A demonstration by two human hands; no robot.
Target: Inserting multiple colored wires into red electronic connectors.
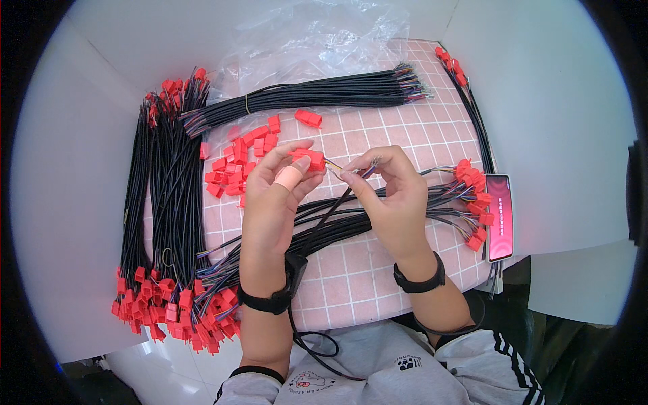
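Observation:
My left hand (280,179), with a tan bandage round one finger, holds a red plastic connector housing (310,159) between thumb and fingers. Thin coloured wires run out of its right side. Closed in a pinch, my right hand (391,189) grips these wires (368,169) near the end of a black cable (331,214). That cable slants down to the left, over a bundle of black cables (337,229) with red connectors on its right ends. Loose red housings (233,165) lie in a pile just left of my left hand.
Bundles of black cables (177,196) with red connectors stand along the left edge. A tied cable bundle (304,96) lies across the back, before a clear plastic bag (317,40). At the right rest a phone (500,217) and a few cables (476,111). White panels surround the pink tiled-pattern table (344,290).

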